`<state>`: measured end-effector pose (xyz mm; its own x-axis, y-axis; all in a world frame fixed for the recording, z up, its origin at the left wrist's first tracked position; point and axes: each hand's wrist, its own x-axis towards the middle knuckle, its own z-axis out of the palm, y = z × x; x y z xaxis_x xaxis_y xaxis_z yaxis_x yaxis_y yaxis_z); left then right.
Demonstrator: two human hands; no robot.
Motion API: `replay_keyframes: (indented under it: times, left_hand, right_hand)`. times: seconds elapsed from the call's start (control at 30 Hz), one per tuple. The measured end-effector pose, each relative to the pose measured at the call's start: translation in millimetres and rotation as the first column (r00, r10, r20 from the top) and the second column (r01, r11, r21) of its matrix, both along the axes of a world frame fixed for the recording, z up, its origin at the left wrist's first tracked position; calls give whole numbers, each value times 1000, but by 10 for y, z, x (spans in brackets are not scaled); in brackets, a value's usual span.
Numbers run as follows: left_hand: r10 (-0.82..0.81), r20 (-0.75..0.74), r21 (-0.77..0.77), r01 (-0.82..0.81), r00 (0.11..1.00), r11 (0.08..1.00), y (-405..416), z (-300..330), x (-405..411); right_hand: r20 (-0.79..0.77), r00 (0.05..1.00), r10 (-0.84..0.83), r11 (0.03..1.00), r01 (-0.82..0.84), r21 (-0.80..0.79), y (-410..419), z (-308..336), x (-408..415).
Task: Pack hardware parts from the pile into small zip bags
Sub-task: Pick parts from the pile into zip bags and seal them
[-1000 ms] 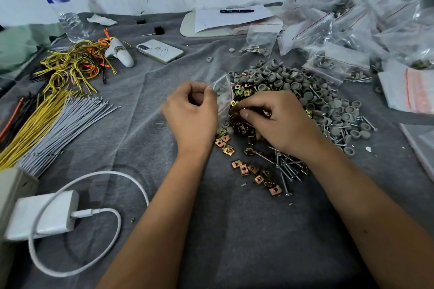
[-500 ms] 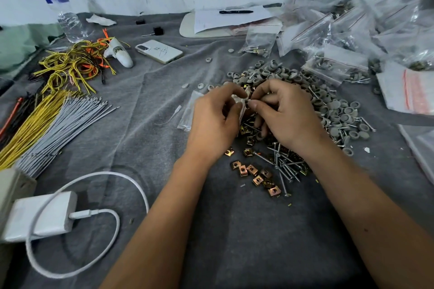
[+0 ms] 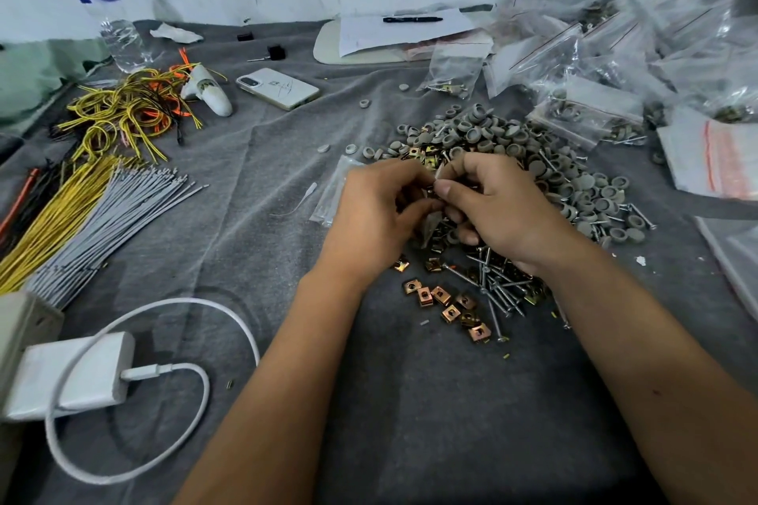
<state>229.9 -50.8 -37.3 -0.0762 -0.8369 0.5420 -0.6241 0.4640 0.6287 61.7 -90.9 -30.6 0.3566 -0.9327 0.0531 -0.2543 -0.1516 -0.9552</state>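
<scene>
On the grey cloth lies the pile: grey round caps (image 3: 553,168), brass square clips (image 3: 443,299) and long screws (image 3: 500,287). Over its near left part, my left hand (image 3: 377,217) and my right hand (image 3: 500,209) meet, fingertips together. Both pinch the top of a small clear zip bag (image 3: 431,225), which hangs between them, mostly hidden by the fingers. What the bag holds cannot be made out. A thin stack of empty clear bags (image 3: 334,193) lies just left of my left hand.
Filled zip bags (image 3: 615,53) heap at the back right, with flat red-striped bags (image 3: 713,160) at the right edge. A phone (image 3: 279,88), water bottle (image 3: 110,20), yellow wires (image 3: 115,111) and grey ties (image 3: 110,213) lie left. A white charger (image 3: 69,375) sits near left.
My left hand moved right and up with the bag to meet my right hand over the pile. The stack of empty bags at its left came into view.
</scene>
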Motion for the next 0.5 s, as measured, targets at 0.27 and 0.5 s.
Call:
replay_keyframes:
  times: [0.27, 0.5]
  left_hand:
    - [224, -45, -40, -226, 973, 973, -48, -5, 126]
    - [270, -209, 41, -268, 940, 963, -28, -2, 42]
  right_hand:
    - [-112, 989, -97, 992, 86, -96, -31, 92, -149]
    - [-137, 986, -90, 836, 0, -548, 128, 157, 15]
